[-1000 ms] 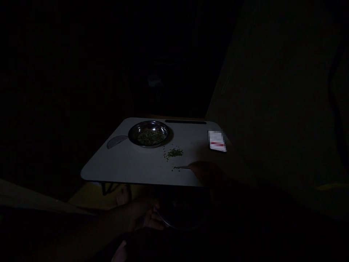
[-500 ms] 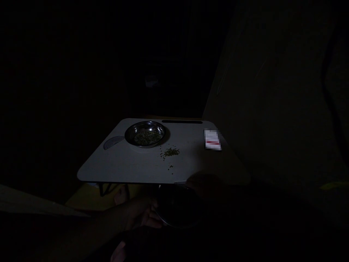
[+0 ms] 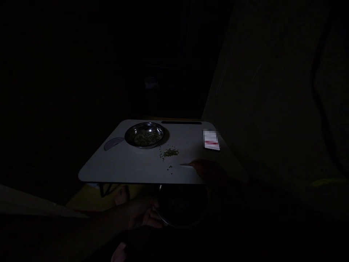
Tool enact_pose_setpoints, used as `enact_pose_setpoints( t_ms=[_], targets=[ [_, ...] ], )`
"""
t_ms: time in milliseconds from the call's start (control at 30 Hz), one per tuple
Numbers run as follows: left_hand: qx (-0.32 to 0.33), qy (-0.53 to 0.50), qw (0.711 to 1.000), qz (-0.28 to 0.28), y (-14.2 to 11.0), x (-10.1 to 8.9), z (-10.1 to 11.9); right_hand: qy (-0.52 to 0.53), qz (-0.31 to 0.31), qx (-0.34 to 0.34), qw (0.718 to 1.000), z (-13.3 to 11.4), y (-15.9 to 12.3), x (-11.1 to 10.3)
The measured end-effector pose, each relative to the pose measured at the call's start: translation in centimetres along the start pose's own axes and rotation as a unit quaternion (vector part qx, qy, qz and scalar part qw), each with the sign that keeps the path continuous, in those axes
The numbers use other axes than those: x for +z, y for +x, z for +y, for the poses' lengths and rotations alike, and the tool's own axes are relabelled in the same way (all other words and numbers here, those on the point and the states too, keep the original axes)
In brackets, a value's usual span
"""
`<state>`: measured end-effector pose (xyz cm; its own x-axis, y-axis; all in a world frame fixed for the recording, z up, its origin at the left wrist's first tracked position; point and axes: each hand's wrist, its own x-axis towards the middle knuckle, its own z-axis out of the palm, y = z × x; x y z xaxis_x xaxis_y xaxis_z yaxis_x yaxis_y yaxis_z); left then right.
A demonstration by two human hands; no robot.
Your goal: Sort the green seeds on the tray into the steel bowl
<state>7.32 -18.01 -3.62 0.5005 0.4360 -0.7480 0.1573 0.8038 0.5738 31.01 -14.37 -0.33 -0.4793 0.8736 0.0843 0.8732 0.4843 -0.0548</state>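
The light is very dim. My left hand (image 3: 149, 215) is closed on the rim of a dark metal bowl (image 3: 183, 207), held just below the table's front edge; the bowl's inside is too dark to read. Over the table's front right, my right hand (image 3: 208, 170) grips a thin, pale, flat piece (image 3: 186, 165) whose kind I cannot make out. Its tip points left, close to a few stray seeds. A small heap of greenish seeds (image 3: 171, 152) lies on the white table (image 3: 122, 167). Behind it, a shiny steel bowl (image 3: 145, 147) contains more of these seeds.
A lit phone (image 3: 211, 139), its screen blurred, lies at the table's right side. A dark slot (image 3: 181, 122) runs along the back edge. To the left of the steel bowl is a greyish half-round mark (image 3: 113, 143). A wall (image 3: 272, 109) rises on the right.
My right hand has moved up and away from the held bowl onto the tabletop, carrying the thin pale piece towards the seeds. My left hand and its bowl have stayed nearly still.
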Motion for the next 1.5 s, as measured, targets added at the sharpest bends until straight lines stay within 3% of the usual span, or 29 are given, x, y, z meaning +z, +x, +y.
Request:
enact_pose_setpoints(
  t_ms=[233,867,1500],
  targets=[
    [0.008,-0.001,1.0,-0.016,-0.2,-0.2,-0.1,-0.029,0.019,-0.012,0.999,0.8,1.5,1.0],
    [0.007,-0.017,1.0,-0.001,-1.3,-0.7,-0.1,0.009,0.012,-0.065,0.998,-0.7,2.3,2.1],
    [0.008,-0.037,0.999,0.011,-1.4,-0.3,0.2,0.055,0.009,-0.172,0.984,-2.9,-0.6,1.6]
  ],
)
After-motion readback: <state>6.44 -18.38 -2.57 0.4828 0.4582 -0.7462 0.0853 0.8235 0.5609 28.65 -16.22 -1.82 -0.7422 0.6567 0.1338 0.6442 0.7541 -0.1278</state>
